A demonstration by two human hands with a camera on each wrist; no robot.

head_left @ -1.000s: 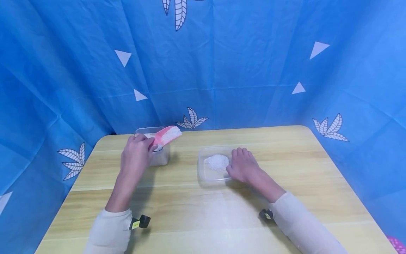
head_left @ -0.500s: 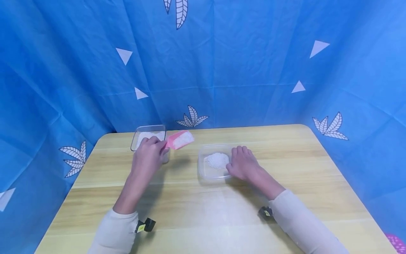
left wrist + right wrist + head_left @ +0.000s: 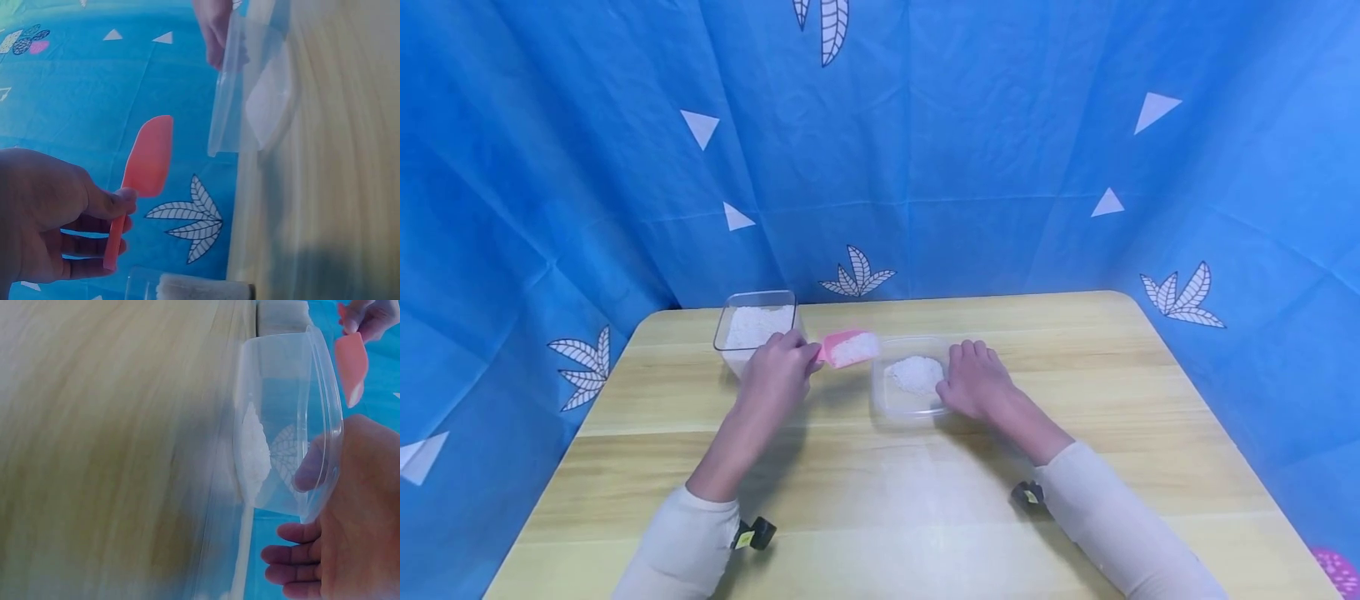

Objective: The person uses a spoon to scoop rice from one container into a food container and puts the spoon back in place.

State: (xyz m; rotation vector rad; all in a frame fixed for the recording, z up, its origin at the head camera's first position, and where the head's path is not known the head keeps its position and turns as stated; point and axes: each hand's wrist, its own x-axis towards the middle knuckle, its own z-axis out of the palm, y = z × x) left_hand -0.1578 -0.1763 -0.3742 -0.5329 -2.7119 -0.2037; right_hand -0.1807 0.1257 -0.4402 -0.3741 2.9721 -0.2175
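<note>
My left hand (image 3: 775,371) pinches the handle of a pink scoop (image 3: 151,159), which carries white powder (image 3: 854,348) and hovers level at the left rim of a shallow clear plastic container (image 3: 891,407). A heap of white powder (image 3: 916,375) lies on that container's floor. At its right side, my right hand (image 3: 976,382) grips the rim, thumb inside and fingers outside, as the right wrist view shows. Behind the left hand stands a taller clear container (image 3: 724,329) largely filled with white powder; the hand hides part of its front.
Everything stands on a light wooden table (image 3: 865,500). A blue curtain (image 3: 1000,150) with leaf and triangle prints hangs behind and beside it. Something pink with spots (image 3: 1336,573) shows at the lower right edge.
My left hand has carried the loaded scoop rightward and slightly nearer to me, from over the tall container to the shallow one's rim. My right hand keeps its hold on the rim.
</note>
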